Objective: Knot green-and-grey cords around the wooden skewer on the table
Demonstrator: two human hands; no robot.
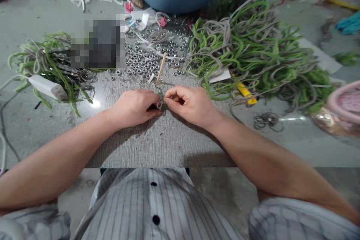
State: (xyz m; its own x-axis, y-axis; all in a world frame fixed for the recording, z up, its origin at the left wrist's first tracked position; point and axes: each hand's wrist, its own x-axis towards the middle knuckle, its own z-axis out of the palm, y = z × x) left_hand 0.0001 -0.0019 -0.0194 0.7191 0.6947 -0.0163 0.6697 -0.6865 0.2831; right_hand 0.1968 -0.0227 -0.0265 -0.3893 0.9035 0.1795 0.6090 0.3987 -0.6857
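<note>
While both bare hands meet over the grey, textured tabletop (168, 140), a small grey-and-green piece of soft cord (159, 105) sits between their fingertips. Taking that piece as the clock's centre, with 12 o'clock away from the body, the left hand (131, 107) lies at 9 and the right hand (191, 105) at 3. The left is curled narrow, gripping the piece between thumb and bent fingers; the right pinches narrowly at its other side, thumb against forefinger. Neither hand is clearly nearer. Fingers cover much of the piece, so its long axis cannot be told. Just beyond, at 12, a thin, pale wooden stick (161, 66) points towards 12 to 1. Small silver ring-shaped metal pieces (137, 63) spread from 11 to 12, and a heaped green-and-grey cord bundle (247, 52) lies at 2.
</note>
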